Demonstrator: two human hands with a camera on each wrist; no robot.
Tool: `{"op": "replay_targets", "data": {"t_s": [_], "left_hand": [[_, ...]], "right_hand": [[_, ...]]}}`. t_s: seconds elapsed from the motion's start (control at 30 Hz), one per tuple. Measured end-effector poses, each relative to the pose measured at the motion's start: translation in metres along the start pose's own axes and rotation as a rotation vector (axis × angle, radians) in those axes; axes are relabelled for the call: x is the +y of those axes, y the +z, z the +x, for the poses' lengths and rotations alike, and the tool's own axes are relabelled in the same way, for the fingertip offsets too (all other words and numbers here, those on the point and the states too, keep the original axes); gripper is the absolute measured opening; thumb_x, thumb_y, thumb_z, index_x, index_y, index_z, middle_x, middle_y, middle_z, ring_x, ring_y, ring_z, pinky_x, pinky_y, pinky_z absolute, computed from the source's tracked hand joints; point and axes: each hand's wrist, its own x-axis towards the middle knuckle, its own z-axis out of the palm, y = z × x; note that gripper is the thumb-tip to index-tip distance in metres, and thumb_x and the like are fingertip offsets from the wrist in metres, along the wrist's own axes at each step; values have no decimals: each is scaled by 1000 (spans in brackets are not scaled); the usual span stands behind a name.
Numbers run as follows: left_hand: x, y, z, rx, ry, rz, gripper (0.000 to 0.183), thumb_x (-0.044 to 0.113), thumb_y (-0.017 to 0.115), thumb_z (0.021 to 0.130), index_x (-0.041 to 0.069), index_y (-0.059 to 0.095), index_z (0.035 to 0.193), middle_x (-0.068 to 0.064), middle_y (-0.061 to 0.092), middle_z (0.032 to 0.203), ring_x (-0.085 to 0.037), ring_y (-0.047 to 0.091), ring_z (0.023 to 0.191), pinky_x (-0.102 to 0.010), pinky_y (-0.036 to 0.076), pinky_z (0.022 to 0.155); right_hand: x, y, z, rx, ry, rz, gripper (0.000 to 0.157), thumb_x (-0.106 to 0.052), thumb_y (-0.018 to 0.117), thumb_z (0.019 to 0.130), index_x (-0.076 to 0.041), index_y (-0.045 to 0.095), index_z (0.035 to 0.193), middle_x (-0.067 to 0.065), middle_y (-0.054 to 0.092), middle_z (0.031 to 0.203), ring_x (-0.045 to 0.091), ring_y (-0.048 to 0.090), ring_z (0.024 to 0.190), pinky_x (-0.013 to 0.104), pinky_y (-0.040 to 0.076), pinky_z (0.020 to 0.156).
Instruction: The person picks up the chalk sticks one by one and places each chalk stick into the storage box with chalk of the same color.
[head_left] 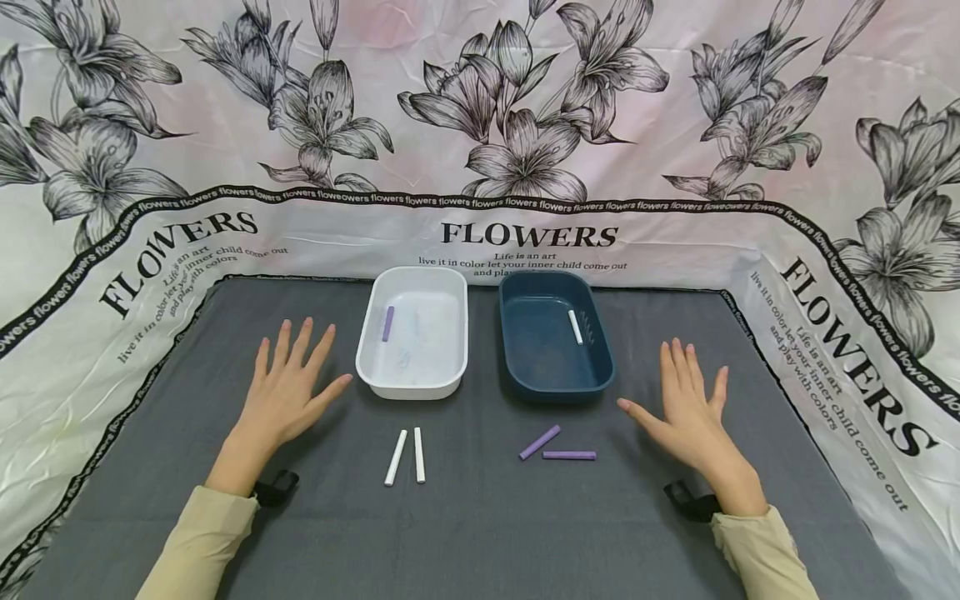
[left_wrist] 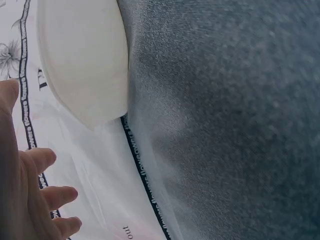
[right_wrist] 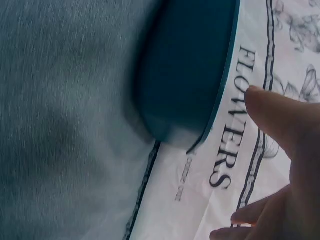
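Note:
My left hand (head_left: 285, 392) is spread flat with straight fingers, left of a white tray (head_left: 412, 387), and holds nothing. On the other side my right hand (head_left: 690, 412) is likewise spread and bare, to the right of a dark blue tray (head_left: 558, 392). One purple chalk stick (head_left: 387, 323) lies inside the white tray. Inside the blue one lies a white chalk stick (head_left: 575, 327). Two white sticks (head_left: 396, 457) lie on the cloth before the white tray. Two purple sticks (head_left: 569, 455) lie before the blue tray. Both wrist views show a hand beside its tray's side wall.
A grey cloth (head_left: 480, 533) covers the work surface. Its white border with printed flowers and lettering (head_left: 529, 235) runs behind the trays and along both sides. A black strap (head_left: 276, 489) sits at the left wrist, another strap (head_left: 692, 502) at the right.

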Motion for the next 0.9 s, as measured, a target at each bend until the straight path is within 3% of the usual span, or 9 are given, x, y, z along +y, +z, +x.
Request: {"op": "replay_targets", "data": {"t_s": [0.23, 0.43, 0.63, 0.73, 0.9], "left_hand": [[4, 0, 2, 6, -8, 7, 81, 60, 46, 98, 16, 18, 160, -22, 14, 163, -40, -5, 150, -64, 1, 115], [7, -1, 6, 28, -7, 1, 82, 63, 44, 97, 17, 18, 160, -21, 15, 163, -40, -3, 150, -64, 0, 115], [11, -3, 9, 25, -19, -16, 83, 63, 45, 97, 16, 18, 160, -23, 17, 162, -43, 2, 150, -63, -1, 116], [15, -3, 10, 20, -22, -21, 84, 63, 46, 96, 15, 19, 160, -23, 18, 161, -44, 5, 149, -63, 0, 116], [20, -4, 12, 19, -12, -21, 85, 64, 47, 96, 14, 20, 160, -23, 19, 161, -44, 7, 149, -63, 2, 116]], "right_hand": [[-18, 6, -3, 46, 11, 68, 102, -50, 63, 94, 8, 6, 155, 30, 10, 160, 40, 2, 150, 58, -16, 114], [-34, 9, -4, 111, 36, 130, 88, -37, 67, 94, 15, 23, 150, 37, 29, 151, 49, 27, 142, 57, 8, 118], [-49, 16, -10, 228, 87, 131, 67, -31, 69, 92, 16, 49, 136, 36, 53, 132, 52, 53, 120, 65, 41, 98], [-56, 20, -13, 266, 82, 140, 57, -29, 70, 92, 12, 58, 130, 32, 61, 125, 49, 60, 111, 64, 47, 89], [-66, 26, -16, 252, 88, 135, 51, -31, 69, 92, 8, 64, 125, 28, 66, 119, 46, 65, 103, 63, 51, 83]]}}
